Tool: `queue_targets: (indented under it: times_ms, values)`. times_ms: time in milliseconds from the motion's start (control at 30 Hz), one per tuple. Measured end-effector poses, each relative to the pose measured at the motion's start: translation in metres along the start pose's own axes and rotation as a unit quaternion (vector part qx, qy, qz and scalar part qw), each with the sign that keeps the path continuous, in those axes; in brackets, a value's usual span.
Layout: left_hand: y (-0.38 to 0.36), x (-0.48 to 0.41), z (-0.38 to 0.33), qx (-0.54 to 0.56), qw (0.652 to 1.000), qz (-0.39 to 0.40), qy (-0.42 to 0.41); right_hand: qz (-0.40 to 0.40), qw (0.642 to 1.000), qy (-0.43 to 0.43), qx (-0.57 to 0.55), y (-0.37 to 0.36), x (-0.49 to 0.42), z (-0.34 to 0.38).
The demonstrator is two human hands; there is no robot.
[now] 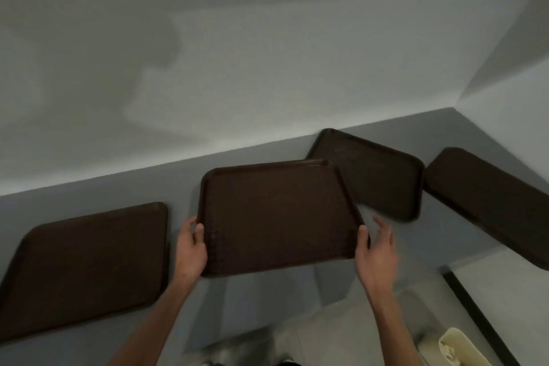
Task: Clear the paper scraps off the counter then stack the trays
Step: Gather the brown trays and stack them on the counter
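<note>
Left hand [190, 249] grips middle tray [276, 217] at left rim; right hand [375, 255], fingers spread, touches right rim.

Counter [184, 187] bears left tray [86, 270], back tray [383, 181] — and right tray [490, 205].

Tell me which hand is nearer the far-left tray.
Left. The left hand grips the held tray at its left edge, beside the far-left tray; the right hand is at the opposite edge, farther off.

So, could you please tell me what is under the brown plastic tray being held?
Part of a second brown plastic tray and grey counter; the rest is covered.
</note>
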State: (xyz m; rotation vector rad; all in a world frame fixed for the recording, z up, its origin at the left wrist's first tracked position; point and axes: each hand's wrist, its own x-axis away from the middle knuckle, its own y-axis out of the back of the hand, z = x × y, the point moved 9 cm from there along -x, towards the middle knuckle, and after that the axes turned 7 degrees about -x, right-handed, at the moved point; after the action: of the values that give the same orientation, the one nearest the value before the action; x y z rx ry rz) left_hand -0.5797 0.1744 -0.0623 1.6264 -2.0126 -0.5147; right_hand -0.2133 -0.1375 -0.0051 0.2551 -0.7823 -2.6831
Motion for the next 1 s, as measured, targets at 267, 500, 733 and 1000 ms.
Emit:
queue_targets:
  times_ms: [267, 500, 733, 1000]
  values:
    - [0.157, -0.013, 0.031, 0.023, 0.992, -0.099, -0.078, 0.166, 0.985, 0.006, -0.039, -0.125, 0.040, 0.093]
    - [0.297, -0.041, 0.119, -0.073, 0.983, -0.164, -0.045, 0.167, 0.984, 0.041, -0.044, -0.240, 0.141, 0.148]
    - [0.379, -0.076, 0.222, -0.093, 0.981, -0.162, 0.059, 0.184, 0.981, 0.043, -0.041, -0.336, 0.231, 0.182]
    - [0.394, -0.098, 0.314, -0.188, 0.968, -0.116, 0.117, 0.185, 0.982, 0.038, 0.006, -0.414, 0.296, 0.148]
